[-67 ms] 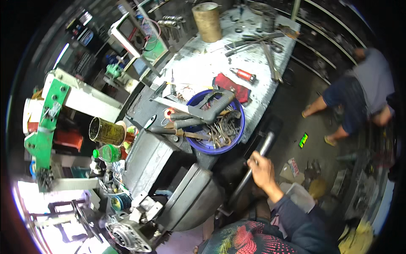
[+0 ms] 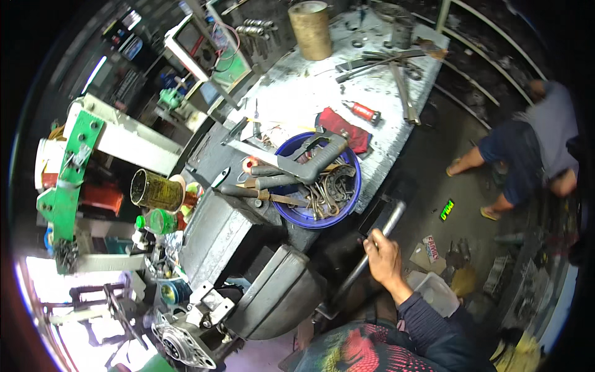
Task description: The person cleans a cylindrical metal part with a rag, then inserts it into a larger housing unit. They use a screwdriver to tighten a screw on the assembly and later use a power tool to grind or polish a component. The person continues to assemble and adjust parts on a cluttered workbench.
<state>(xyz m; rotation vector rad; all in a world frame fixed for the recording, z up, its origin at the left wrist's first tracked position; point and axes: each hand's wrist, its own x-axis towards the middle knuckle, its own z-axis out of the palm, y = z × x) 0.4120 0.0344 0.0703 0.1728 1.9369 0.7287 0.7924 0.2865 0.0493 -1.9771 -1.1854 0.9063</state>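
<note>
My right hand [image 2: 385,259] is closed around a long round metal bar [image 2: 389,218], which slants from the bench side down toward my body. The bar's lower end meets a dark fitting beside a heavy grey bench vise [image 2: 273,297]. Close to the vise's left side is a light metal casting [image 2: 180,341] with a round flanged opening. My left hand does not show. Behind the vise, a blue basin [image 2: 310,218] holds several hooked metal pieces, with a hacksaw [image 2: 297,166] and dark-handled tools lying across it.
A red cloth [image 2: 342,131] and a red bottle [image 2: 362,111] lie on the white-topped bench [image 2: 279,93], with metal bars [image 2: 400,87] and a tall can [image 2: 310,31] farther back. A green-and-white frame [image 2: 77,161] stands left. At right, a person [image 2: 539,136] bends near shelves.
The view has shifted slightly, moving the bench things a little to the right. My right hand sits a bit lower in the picture, still at the bar. A green patch shows at the lower left.
</note>
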